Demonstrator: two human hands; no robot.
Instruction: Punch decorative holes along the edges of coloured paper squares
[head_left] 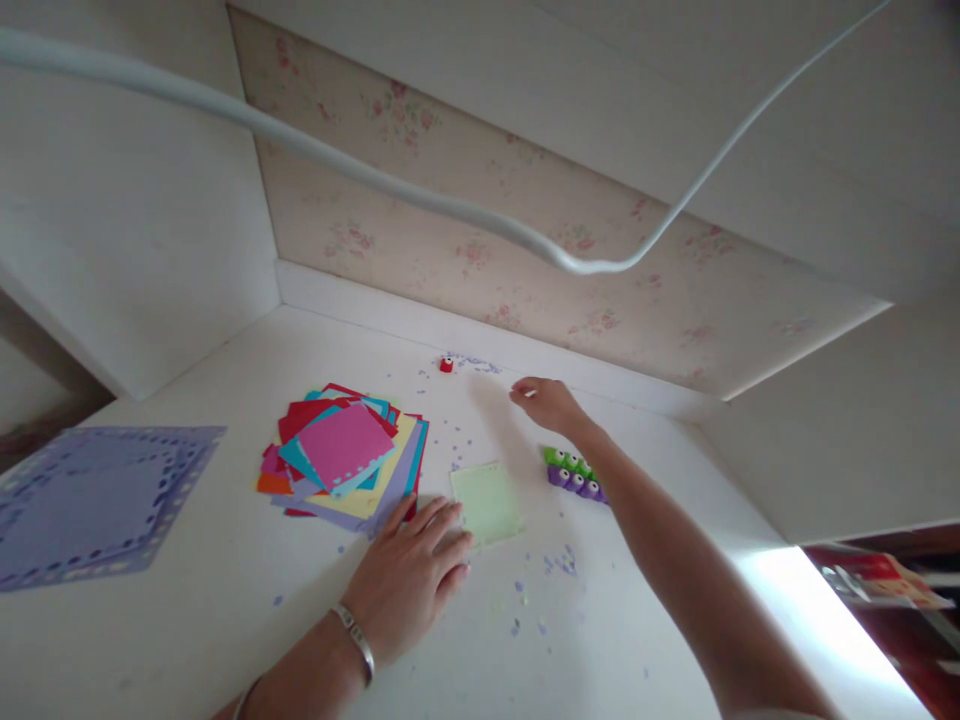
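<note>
The step in hand looks like placing or steadying the green sheet (487,505) mid-table (622,630), the left hand (405,575) spread with its grip released, fingertips by the sheet's left edge. The right hand (549,402) is raised toward the back edge, grip drawn into a pinch, on what I cannot tell; a move from there calls for keeping the sheet flat and the dots (562,560) undisturbed.

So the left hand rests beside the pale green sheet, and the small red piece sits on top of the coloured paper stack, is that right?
Not quite: the head view shows the small red piece on the white tabletop, near the wall, not on the coloured paper stack. The left hand does rest beside the pale green sheet.
</note>
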